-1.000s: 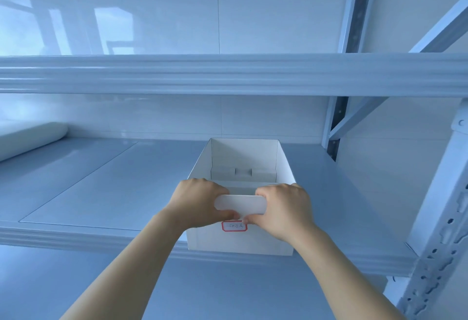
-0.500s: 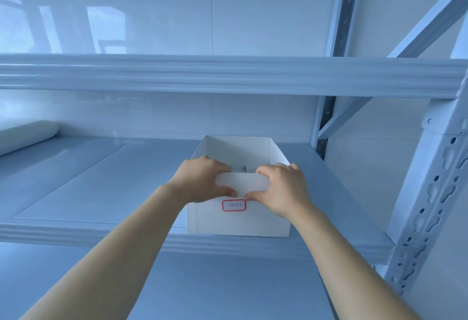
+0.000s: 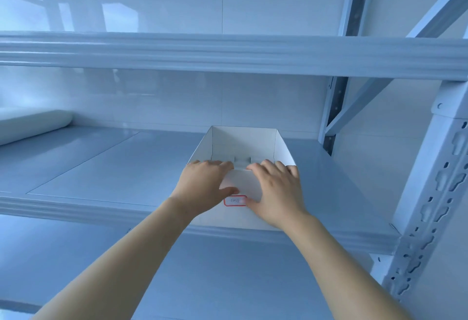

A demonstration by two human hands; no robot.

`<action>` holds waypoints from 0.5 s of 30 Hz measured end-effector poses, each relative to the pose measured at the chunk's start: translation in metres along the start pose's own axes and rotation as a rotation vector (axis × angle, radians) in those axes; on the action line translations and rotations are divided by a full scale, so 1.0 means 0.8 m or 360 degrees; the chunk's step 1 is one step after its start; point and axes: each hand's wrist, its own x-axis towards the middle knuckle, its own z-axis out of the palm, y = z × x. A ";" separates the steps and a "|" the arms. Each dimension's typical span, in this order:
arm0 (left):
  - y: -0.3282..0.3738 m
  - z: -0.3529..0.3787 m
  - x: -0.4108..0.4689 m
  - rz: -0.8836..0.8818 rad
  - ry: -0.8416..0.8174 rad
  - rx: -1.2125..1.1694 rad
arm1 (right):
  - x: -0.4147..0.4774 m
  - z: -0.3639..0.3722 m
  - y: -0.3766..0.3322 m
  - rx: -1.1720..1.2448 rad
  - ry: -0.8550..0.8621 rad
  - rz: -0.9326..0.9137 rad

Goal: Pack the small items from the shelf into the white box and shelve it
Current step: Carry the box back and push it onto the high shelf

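box pushed further onto shelf; shelving step nearly closed

compared with half a second back, the open-topped white cardboard box (image 3: 240, 147) sits deeper on the pale blue-grey metal shelf (image 3: 101, 165); its front face, which overhung the rolled front lip a second ago, now stands about level with or just behind that lip. the hands have changed too: from a pinch on the front wall to a flatter push.

left hand (image 3: 205, 188): fingers laid over the top of the front wall, thumb on the front face just beside the red-bordered label (image 3: 235, 200). right hand (image 3: 276, 190): the same, mirrored, palm against the front face. both are pressing on the box rather than clamped around it.

box contents: not visible from this angle; only the inner back wall and a folded tab show.

judgement: packing presumably finished, box effectively placed. remaining: a small final push if wanted, then release. the white roll (image 3: 33, 124) at far left lies well apart, no interference.
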 end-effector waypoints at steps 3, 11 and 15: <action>0.010 0.005 -0.012 0.0050 0.0031 0.0138 | 0.001 -0.002 -0.001 -0.0040 -0.0014 0.0015; 0.033 -0.019 -0.053 -0.0036 0.0103 0.0016 | -0.022 -0.030 -0.008 0.0074 0.0011 -0.0028; 0.048 -0.036 -0.078 -0.0100 0.0157 0.0065 | -0.046 -0.046 -0.014 0.0180 0.0109 -0.0014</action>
